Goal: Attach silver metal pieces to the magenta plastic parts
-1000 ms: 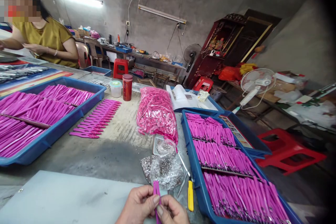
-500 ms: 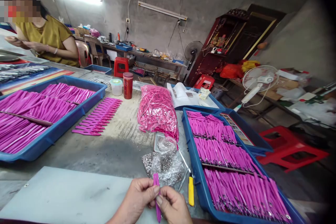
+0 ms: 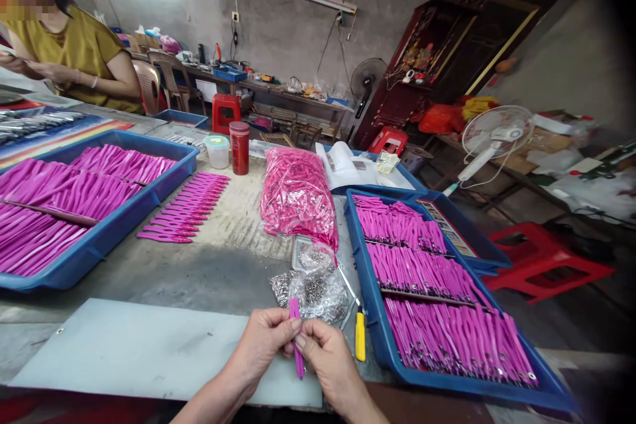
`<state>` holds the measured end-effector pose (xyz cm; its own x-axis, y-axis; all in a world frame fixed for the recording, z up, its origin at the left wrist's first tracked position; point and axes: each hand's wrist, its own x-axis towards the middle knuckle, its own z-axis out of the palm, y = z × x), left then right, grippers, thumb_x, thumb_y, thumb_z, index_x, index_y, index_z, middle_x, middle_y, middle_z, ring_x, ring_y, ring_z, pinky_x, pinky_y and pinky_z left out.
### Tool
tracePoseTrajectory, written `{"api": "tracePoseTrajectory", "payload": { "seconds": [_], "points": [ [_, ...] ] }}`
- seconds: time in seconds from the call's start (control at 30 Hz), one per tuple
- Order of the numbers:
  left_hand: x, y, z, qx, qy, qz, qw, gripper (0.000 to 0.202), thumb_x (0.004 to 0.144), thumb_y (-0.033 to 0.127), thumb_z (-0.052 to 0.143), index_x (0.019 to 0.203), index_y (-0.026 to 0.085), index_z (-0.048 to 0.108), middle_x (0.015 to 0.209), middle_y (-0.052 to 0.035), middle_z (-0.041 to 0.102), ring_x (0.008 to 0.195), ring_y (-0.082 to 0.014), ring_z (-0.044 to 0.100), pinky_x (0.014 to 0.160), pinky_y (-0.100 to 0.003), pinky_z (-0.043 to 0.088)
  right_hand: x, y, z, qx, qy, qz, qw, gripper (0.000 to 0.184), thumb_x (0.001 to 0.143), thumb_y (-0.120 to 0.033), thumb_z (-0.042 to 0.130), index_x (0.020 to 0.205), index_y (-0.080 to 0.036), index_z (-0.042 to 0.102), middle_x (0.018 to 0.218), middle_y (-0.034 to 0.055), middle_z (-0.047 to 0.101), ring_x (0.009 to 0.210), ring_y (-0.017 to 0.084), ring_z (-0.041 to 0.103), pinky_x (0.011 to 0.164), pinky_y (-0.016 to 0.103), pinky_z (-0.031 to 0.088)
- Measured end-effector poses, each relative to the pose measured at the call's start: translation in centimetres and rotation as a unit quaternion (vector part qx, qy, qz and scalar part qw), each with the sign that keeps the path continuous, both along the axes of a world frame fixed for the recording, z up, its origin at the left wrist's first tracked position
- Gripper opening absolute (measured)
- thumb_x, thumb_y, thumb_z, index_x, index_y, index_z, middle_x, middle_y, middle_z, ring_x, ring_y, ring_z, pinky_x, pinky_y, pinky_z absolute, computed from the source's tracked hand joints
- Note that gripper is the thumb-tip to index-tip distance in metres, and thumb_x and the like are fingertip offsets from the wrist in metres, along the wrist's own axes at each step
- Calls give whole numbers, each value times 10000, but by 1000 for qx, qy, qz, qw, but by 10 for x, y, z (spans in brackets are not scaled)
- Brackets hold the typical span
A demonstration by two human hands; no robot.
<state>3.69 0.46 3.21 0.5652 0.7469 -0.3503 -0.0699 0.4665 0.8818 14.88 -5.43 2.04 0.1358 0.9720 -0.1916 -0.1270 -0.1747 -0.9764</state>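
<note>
Both hands are closed on one slim purple plastic handle piece, held near the table's front edge. My left hand pinches it between thumb and fingertips from the left. My right hand grips it lower down from the right. The piece's top end stands above the fingers, and a dark tip pokes out below. Just behind the hands lies a clear plastic bag of small metal parts. A yellow-handled screwdriver rests to the right. Under the hands is a pale flat board.
Blue trays packed with purple pieces stand left and right. A row of similar pieces, a bag of pink parts, a red jar and a white tub sit between. A person works at far left.
The view has tilted down a little, so most things sit higher in the picture and more forearm shows. Both hands keep hold of the purple piece, with little change in grip.
</note>
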Motion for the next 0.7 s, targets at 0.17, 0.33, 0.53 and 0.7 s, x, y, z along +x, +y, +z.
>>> {"api": "tracePoseTrajectory", "payload": {
  "seconds": [0.17, 0.33, 0.53, 0.7],
  "points": [
    [0, 1, 1, 8, 4, -4, 1000, 434, 559, 544, 684, 495, 144, 530, 422, 37, 466, 437, -83, 379, 476, -230, 268, 1, 1, 3, -1, -9, 10, 1000, 297, 729, -427, 622, 613, -158, 575, 551, -17, 587, 542, 112, 517, 555, 219, 397],
    [0, 0, -1, 18, 6, -1, 1000, 425, 569, 539, 677, 495, 146, 531, 422, 36, 465, 439, -85, 380, 474, -230, 269, 2, 2, 5, -5, -14, 13, 1000, 310, 732, -442, 616, 615, -158, 571, 553, -19, 578, 543, 109, 507, 552, 215, 391],
    [-1, -1, -3, 32, 21, 15, 999, 410, 560, 528, 668, 494, 151, 521, 426, 43, 437, 451, -88, 364, 477, -225, 264, -2, -2, 3, -4, -52, 17, 998, 363, 718, -513, 599, 626, -162, 573, 591, -9, 570, 563, 117, 491, 551, 220, 385],
    [-12, 1, 3, 102, 50, -42, 993, 374, 605, 492, 613, 475, 165, 486, 473, 48, 377, 488, -92, 319, 479, -224, 254, 10, -8, 2, 42, -186, 71, 979, 358, 825, -475, 475, 699, -171, 616, 646, 5, 569, 617, 131, 480, 575, 230, 374]
  ]
}}
